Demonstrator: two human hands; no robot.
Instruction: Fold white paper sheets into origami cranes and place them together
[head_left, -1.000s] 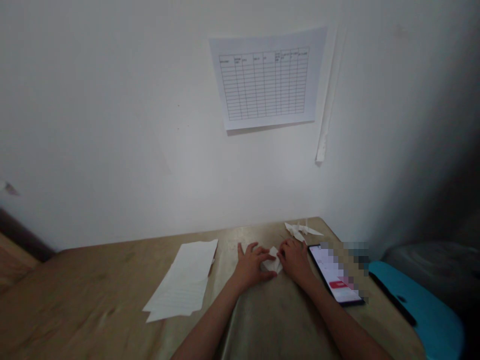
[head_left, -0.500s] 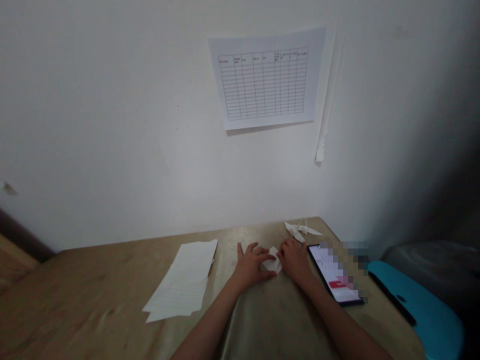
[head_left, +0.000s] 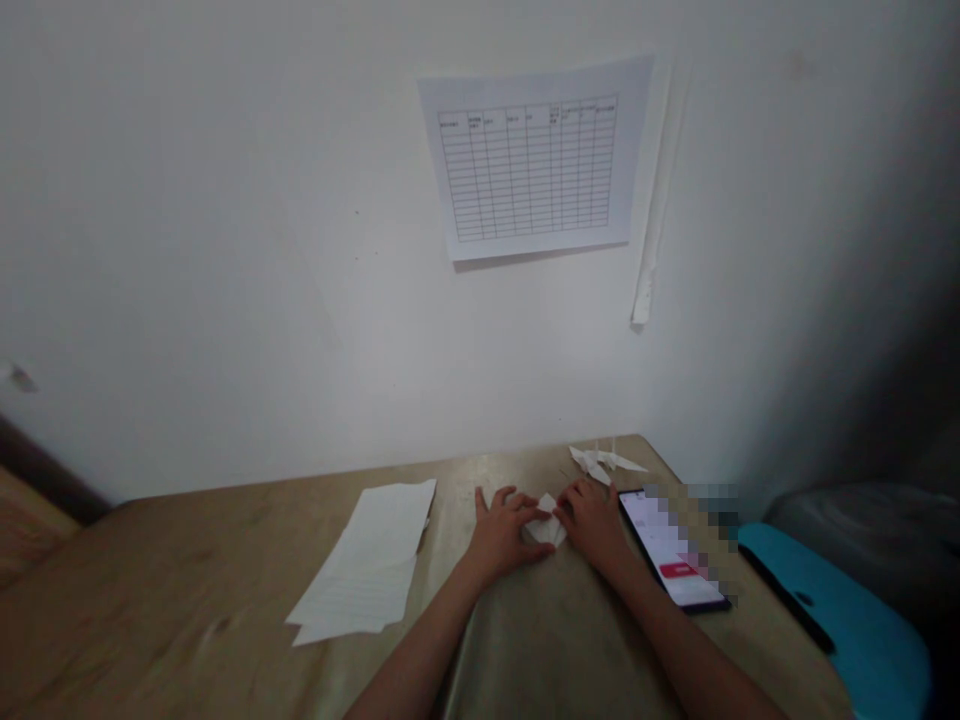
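Observation:
A small folded piece of white paper [head_left: 546, 526] lies on the tabletop between my hands. My left hand [head_left: 503, 535] presses its fingertips against the paper's left side, and my right hand [head_left: 591, 522] holds its right side. Part of the paper is hidden by my fingers. Just beyond my right hand stands a white paper crane [head_left: 602, 462], which neither hand touches. To the left of my left hand lies a loose stack of white paper sheets [head_left: 364, 565].
The tan table [head_left: 187, 560] meets a white wall, where a printed grid chart [head_left: 532, 155] hangs. A smartphone [head_left: 667, 550] with a lit screen lies right of my right hand. A blue object [head_left: 832, 610] sits beyond the table's right edge.

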